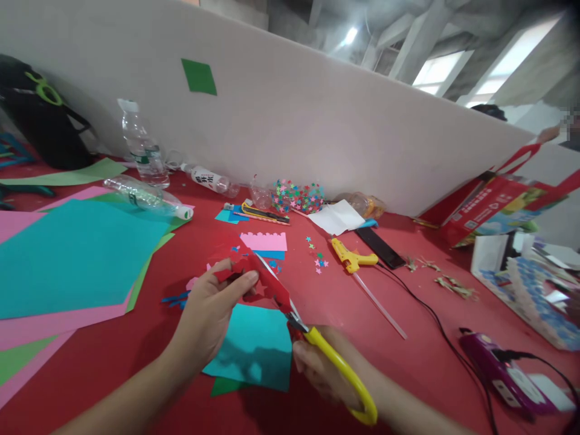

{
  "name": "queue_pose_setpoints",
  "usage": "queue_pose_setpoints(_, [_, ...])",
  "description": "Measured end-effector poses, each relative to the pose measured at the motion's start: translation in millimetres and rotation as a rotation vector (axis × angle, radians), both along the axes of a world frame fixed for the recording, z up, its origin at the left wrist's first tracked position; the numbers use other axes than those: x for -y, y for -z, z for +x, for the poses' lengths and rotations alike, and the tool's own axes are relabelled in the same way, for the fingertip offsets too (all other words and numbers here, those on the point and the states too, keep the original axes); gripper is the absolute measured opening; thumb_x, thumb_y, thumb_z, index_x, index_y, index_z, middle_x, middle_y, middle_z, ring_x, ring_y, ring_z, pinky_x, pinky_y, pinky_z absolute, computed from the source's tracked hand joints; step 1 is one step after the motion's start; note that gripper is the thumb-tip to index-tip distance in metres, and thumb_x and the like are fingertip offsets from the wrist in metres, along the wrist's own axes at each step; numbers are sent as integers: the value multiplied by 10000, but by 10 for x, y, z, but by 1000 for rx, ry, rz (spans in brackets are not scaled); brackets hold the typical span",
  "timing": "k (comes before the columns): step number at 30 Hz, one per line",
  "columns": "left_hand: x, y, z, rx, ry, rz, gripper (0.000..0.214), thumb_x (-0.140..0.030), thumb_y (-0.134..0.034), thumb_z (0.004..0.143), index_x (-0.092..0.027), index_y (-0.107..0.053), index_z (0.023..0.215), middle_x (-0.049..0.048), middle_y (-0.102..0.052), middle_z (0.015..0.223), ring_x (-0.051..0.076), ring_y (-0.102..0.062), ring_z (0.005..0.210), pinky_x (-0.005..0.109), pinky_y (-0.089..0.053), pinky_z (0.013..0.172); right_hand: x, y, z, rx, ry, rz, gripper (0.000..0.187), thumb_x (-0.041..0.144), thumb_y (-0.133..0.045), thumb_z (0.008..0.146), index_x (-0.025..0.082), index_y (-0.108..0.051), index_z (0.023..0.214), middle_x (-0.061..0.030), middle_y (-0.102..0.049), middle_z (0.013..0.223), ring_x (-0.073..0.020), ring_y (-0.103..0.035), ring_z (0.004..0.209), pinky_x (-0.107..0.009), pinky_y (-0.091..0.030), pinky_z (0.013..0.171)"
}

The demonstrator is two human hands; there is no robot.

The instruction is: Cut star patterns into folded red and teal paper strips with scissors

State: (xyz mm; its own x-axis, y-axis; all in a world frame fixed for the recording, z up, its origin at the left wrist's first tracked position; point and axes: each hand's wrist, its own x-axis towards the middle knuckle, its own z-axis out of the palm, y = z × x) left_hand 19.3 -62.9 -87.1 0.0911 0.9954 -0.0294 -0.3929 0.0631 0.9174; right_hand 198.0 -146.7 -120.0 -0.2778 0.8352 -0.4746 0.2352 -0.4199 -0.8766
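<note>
My left hand (212, 305) pinches a piece of red paper (270, 284) between thumb and fingers above the table. A pair of scissors (338, 362) with yellow handles is gripped in my right hand (328, 362), its blades pointing up and left along the red paper. Some red also shows by my right fingertips, but I cannot tell what it is. Below both hands lies a turquoise paper sheet (258, 347) over a green one (226, 385). Just beyond the hands are a scalloped pink strip (264, 241) and a blue paper piece (269, 255).
Large coloured sheets (81, 248) cover the left side, with a bottle (149, 199) lying on them. A yellow glue gun (352, 257), its cord leading to a purple power strip (507, 374), lies right of centre. A utility knife (260, 211) and star confetti (296, 196) lie near the white partition (290, 121).
</note>
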Motion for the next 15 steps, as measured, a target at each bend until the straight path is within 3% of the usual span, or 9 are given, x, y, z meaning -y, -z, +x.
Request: queue_pose_setpoints(15, [-2, 28, 0, -3, -16, 0, 89, -181, -738, 637, -178, -657, 675, -31, -649, 570, 103, -582, 557, 207, -484, 581, -13, 153, 45, 43, -16, 29, 382, 528, -462, 889, 194, -429, 707, 88, -336, 490, -49, -293, 374, -184, -226, 358])
